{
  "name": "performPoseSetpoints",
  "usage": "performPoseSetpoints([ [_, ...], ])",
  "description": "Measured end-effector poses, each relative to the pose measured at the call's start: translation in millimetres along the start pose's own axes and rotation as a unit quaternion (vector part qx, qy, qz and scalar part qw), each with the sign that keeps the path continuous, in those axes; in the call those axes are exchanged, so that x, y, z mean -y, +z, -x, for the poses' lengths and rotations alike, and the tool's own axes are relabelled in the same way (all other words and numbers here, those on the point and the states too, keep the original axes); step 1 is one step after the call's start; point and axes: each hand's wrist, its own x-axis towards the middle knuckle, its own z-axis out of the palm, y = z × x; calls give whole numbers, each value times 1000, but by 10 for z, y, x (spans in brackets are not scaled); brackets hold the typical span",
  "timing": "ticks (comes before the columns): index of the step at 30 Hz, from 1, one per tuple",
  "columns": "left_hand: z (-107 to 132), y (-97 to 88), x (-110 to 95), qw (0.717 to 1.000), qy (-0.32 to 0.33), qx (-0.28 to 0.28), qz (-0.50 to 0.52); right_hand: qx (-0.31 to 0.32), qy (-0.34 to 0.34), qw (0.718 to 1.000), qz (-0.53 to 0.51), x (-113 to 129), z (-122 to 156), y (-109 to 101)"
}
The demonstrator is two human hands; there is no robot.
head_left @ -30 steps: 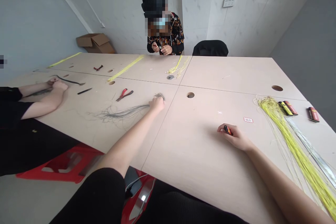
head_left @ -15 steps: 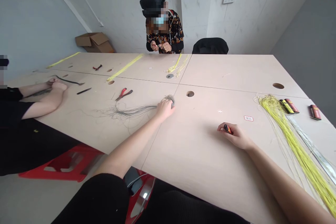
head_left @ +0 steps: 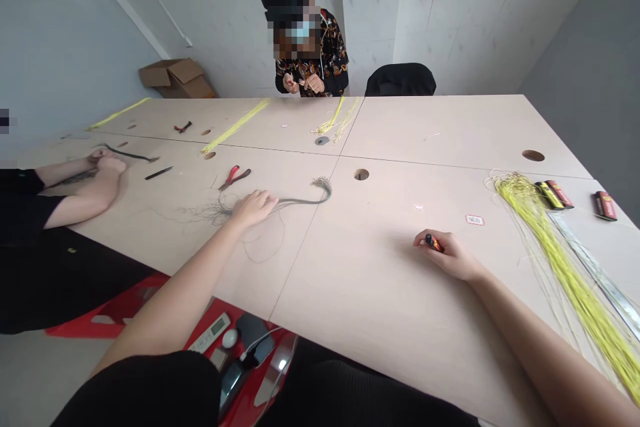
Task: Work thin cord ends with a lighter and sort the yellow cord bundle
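Left hand (head_left: pixel 254 208) lies spread on grey wires (head_left: pixel 303 201), red pliers (head_left: pixel 233 177) near; right hand (head_left: pixel 449 257) pinches a small tube (head_left: pixel 433 243), yellow strands (head_left: pixel 560 260) beyond.

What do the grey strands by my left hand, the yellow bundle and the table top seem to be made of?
Grey strands: probably thin plastic cord or wire, dull, curling loosely. Yellow bundle: likely shiny plastic fibre, in fine strands. Table top: probably matte laminated board, showing panel seams and cut holes.
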Motion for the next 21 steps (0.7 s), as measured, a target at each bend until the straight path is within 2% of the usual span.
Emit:
performPoseSetpoints([
  [2,119,23,118,1000,-2,4,-4,2,0,1000,1,-8,-1,1],
  [5,362,103,120,999,41,5,0,4,-3,1000,2,-36,-4,4],
  [12,902,266,-309,989,138,13,47,2,-2,1000,3,-38,-4,2],
  [16,996,259,-409,984,150,13,98,-1,1,1000,4,-13,-6,-5],
  [21,1001,225,-361,986,127,10,111,3,0,1000,7,-28,-8,-4],
])
